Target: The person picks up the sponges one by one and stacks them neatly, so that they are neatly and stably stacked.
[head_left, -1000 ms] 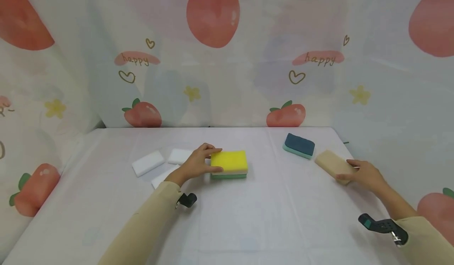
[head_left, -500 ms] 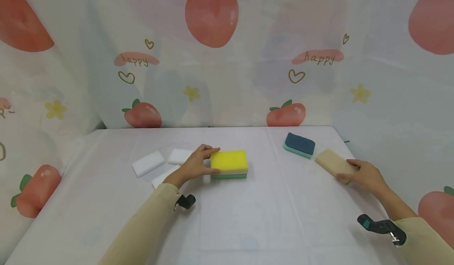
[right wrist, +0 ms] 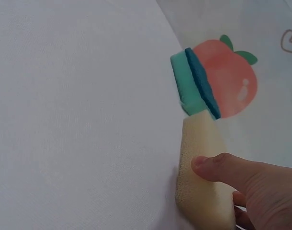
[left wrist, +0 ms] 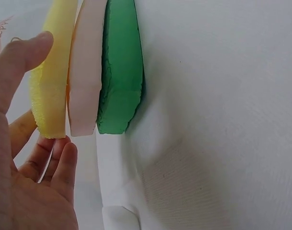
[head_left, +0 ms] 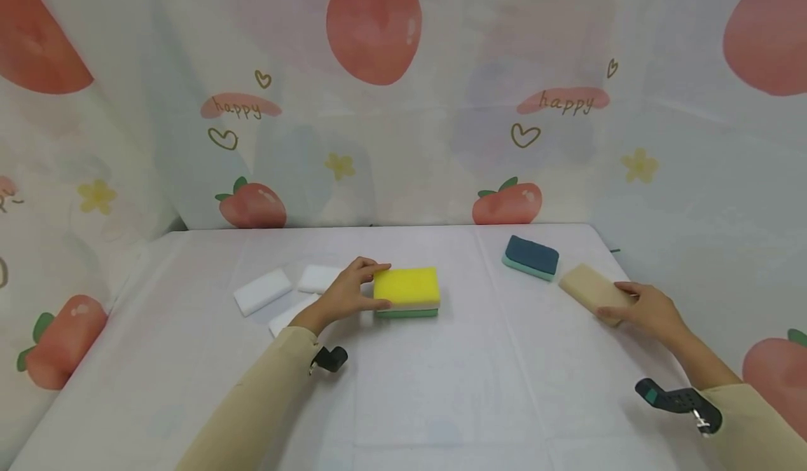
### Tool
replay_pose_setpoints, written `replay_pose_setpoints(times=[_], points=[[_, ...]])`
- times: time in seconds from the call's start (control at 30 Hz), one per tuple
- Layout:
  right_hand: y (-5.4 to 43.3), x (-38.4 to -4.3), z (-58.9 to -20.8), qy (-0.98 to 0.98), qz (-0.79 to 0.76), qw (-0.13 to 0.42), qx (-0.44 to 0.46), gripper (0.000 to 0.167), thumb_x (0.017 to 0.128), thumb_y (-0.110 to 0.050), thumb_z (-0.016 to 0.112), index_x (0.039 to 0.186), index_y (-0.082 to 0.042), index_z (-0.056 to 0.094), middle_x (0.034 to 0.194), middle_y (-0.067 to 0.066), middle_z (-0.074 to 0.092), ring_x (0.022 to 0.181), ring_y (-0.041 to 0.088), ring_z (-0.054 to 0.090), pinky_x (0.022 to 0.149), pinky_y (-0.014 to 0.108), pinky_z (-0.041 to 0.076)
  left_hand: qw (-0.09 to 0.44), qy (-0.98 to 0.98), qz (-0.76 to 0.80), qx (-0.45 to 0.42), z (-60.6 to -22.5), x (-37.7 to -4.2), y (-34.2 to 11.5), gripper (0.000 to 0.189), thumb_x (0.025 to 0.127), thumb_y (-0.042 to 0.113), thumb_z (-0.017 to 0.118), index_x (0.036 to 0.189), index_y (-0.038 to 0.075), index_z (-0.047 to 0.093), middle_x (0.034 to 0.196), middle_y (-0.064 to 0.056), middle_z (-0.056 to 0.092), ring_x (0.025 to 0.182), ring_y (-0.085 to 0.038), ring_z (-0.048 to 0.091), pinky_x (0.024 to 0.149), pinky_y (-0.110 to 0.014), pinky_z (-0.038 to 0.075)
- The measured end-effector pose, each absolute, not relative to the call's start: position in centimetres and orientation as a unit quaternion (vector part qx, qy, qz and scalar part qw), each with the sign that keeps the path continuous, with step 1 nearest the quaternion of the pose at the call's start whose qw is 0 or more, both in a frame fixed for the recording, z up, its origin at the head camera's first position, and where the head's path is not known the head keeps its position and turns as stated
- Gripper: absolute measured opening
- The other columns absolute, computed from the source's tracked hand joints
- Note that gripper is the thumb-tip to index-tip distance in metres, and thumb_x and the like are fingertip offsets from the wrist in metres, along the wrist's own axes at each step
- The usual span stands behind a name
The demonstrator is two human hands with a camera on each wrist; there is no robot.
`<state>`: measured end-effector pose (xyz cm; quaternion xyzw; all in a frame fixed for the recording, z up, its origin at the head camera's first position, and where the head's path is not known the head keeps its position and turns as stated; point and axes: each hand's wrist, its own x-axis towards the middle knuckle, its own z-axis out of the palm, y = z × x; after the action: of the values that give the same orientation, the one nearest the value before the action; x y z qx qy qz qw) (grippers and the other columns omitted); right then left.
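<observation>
Left hand (head_left: 347, 294): fingers pinching the left end of the yellow sponge (head_left: 406, 286), thumb against its near side and index finger at its far side. The yellow sponge forms the top layer of a flat stack near the middle of the bench (head_left: 454, 387). Second layer: pale sponge (left wrist: 86, 72). Bottom layer: green sponge (left wrist: 122, 72). A narrow slit is visible between the yellow and pale layers at the left end; from here I cannot tell whether they touch further in.

Right hand (head_left: 652, 313): fingers gripping the beige sponge (head_left: 589, 292), thumb on its near side. The beige sponge sits at the right edge of the bench, set at an angle. Near its far end lies the two-layer sponge (head_left: 531, 256), dark blue above and teal below.

Three flat white blocks (head_left: 261, 292) lie to the person's left of the stack; the left hand and wrist partly cover two of them. Each beige sleeve (head_left: 252, 408) carries a black bracket (head_left: 684, 401) near the cuff. A fruit-printed backdrop (head_left: 416, 141) hangs behind the bench.
</observation>
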<state>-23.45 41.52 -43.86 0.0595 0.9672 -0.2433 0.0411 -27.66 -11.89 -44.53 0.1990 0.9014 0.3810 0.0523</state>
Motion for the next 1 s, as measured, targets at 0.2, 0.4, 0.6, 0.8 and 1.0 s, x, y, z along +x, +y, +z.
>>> replay_pose_setpoints(times=[0.2,0.4,0.6,0.8,1.0], points=[[41.9,-23.6,-43.8,0.969,-0.236,0.044,0.052,0.093,0.083,-0.044,0.076,0.138,0.019,0.035,0.134,0.049,0.032,0.116,0.059,0.041,0.092,0.066,0.042,0.044,0.906,0.370,0.202,-44.7,-27.6,-11.9,0.076,0.077,0.035,0.085,0.143,0.015,0.053,0.131,-0.005,0.048,0.119,-0.025,0.051,0.107,-0.044,0.042],[42.0,-23.6,-43.6,0.970,-0.232,0.046,0.050,0.092,0.084,-0.043,0.075,0.138,0.019,0.035,0.134,0.049,0.033,0.113,0.058,0.043,0.089,0.065,0.044,0.044,0.905,0.372,0.204,-44.6,-27.5,-11.8,0.075,0.077,0.034,0.085,0.143,0.015,0.054,0.132,-0.006,0.049,0.119,-0.026,0.052,0.107,-0.044,0.043],[41.9,-23.5,-43.0,0.972,-0.226,0.045,0.045,0.091,0.085,-0.043,0.074,0.137,0.020,0.035,0.132,0.048,0.035,0.112,0.058,0.043,0.090,0.065,0.044,0.044,0.907,0.369,0.201,-44.7,-27.5,-11.9,0.075,0.076,0.036,0.085,0.142,0.018,0.054,0.132,-0.005,0.048,0.118,-0.024,0.051,0.106,-0.043,0.043],[42.1,-23.8,-42.2,0.974,-0.221,0.041,0.034,0.090,0.085,-0.044,0.073,0.136,0.021,0.036,0.132,0.048,0.036,0.113,0.059,0.043,0.090,0.065,0.044,0.043,0.907,0.369,0.201,-44.6,-27.4,-11.9,0.075,0.077,0.037,0.085,0.142,0.018,0.054,0.132,-0.005,0.049,0.118,-0.024,0.051,0.107,-0.043,0.042],[42.0,-24.0,-41.3,0.974,-0.221,0.032,0.024,0.089,0.087,-0.043,0.072,0.136,0.021,0.037,0.133,0.049,0.035,0.115,0.059,0.042,0.090,0.065,0.043,0.044,0.905,0.369,0.207,-44.5,-27.5,-11.9,0.074,0.077,0.035,0.084,0.143,0.018,0.054,0.132,-0.006,0.048,0.119,-0.025,0.052,0.107,-0.043,0.042]])
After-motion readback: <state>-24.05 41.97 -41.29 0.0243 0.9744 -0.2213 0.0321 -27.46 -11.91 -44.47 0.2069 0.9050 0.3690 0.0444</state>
